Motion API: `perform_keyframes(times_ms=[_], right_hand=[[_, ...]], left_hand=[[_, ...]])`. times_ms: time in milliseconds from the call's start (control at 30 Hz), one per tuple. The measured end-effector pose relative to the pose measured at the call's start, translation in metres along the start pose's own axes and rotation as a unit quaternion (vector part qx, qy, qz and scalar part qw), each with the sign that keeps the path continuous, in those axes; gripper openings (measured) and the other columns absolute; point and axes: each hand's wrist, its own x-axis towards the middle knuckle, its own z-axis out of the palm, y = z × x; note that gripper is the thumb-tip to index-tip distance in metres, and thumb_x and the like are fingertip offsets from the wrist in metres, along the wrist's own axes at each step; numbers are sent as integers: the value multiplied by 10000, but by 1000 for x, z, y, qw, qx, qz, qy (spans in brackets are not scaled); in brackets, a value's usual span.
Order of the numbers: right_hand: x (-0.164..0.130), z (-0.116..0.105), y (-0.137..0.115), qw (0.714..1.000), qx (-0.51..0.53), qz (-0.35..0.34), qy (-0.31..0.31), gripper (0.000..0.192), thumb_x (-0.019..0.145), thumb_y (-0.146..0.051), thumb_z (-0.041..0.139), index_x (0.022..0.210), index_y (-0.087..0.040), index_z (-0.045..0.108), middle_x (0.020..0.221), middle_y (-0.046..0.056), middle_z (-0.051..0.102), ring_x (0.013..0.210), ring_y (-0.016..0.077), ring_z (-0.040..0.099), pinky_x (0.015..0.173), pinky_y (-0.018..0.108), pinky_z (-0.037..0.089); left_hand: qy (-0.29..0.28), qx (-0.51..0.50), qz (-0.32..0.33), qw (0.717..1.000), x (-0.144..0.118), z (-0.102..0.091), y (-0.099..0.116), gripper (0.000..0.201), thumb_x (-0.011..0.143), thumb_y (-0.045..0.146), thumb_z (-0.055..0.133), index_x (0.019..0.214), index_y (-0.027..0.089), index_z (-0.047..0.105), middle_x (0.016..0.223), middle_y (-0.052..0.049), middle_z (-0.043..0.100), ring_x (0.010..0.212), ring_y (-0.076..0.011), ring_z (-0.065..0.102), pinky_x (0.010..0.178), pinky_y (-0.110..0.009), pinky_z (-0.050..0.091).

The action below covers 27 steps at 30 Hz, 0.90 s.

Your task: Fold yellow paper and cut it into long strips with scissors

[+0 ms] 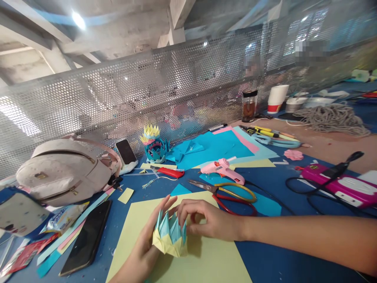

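Two bare hands are working at a blue table, items noted left to right. A beige bag is lying at far left, with a black phone lying flat below it. The left hand is cradling a blue-and-yellow folded paper crown over a yellow sheet, fingers loosely extended. The right hand is pinching the crown's right rim, fingers curled. Red-and-yellow-handled scissors and a pink glue gun are lying just beyond.

Paper crown sits on paper sheet btwn left hand & right hand — scissors just behind, glue gun further back; phone left, bag behind it.
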Motion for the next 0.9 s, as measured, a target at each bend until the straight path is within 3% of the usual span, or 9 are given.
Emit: perform_keyframes(times_ms=[133,233,300,367,467,533,633,733,900], right_hand=[[1,0,3,997,49,44,42,265,913,-426,636,961,-166,634,916,29,608,802,137,559,713,257,448],[2,0,6,989,119,58,63,316,909,-469,636,979,-163,603,888,19,587,783,129,543,683,243,440],[3,0,9,986,151,46,60,331,910,-475,635,979,-155,587,898,26,584,799,132,549,692,248,453],[5,1,11,983,166,33,69,337,902,-471,649,969,-150,576,904,33,586,808,135,559,713,260,469],[7,1,15,978,182,32,97,349,896,-489,650,949,-157,556,900,38,600,811,142,580,710,269,490],[7,1,15,975,189,37,110,360,895,-507,642,948,-163,549,901,40,607,825,151,599,701,271,502],[6,1,10,978,175,47,101,341,913,-491,622,965,-160,559,889,43,625,807,150,621,693,269,504],[3,2,4,989,126,52,49,291,962,-434,567,1035,-154,596,876,53,657,788,142,626,685,256,485],[-1,3,2,996,68,55,-1,284,988,-333,523,1208,-171,600,895,73,693,819,149,640,700,261,479]], left_hand=[[-9,16,14,1000,7,-14,3,628,938,455,573,1515,352,346,1607,-77,325,1463,-336,312,1181,-504,289],[58,-3,78,995,20,-33,-1,688,879,482,642,1491,305,384,1570,-101,376,1417,-351,382,1162,-489,314],[134,-8,84,987,26,-43,-5,532,888,430,644,1371,247,518,1415,-128,525,1280,-328,524,1053,-438,434],[179,0,76,981,26,-47,-6,281,916,366,621,1144,203,639,1113,-99,654,1023,-252,629,879,-343,506],[138,46,77,986,16,-43,0,217,972,333,538,909,190,687,807,-42,656,773,-179,606,745,-274,490],[82,108,73,988,7,-36,5,298,1001,345,475,936,196,725,890,-71,707,883,-215,642,834,-304,492],[35,149,9,988,1,-25,9,330,997,376,482,1212,234,687,1289,-99,662,1241,-294,563,1050,-391,424],[-5,72,-43,996,5,-16,10,450,980,380,520,1415,263,528,1479,-80,524,1382,-310,443,1128,-431,367],[4,-105,-15,994,14,-15,9,459,954,308,569,1410,268,531,1449,-76,555,1360,-320,470,1102,-410,406]])
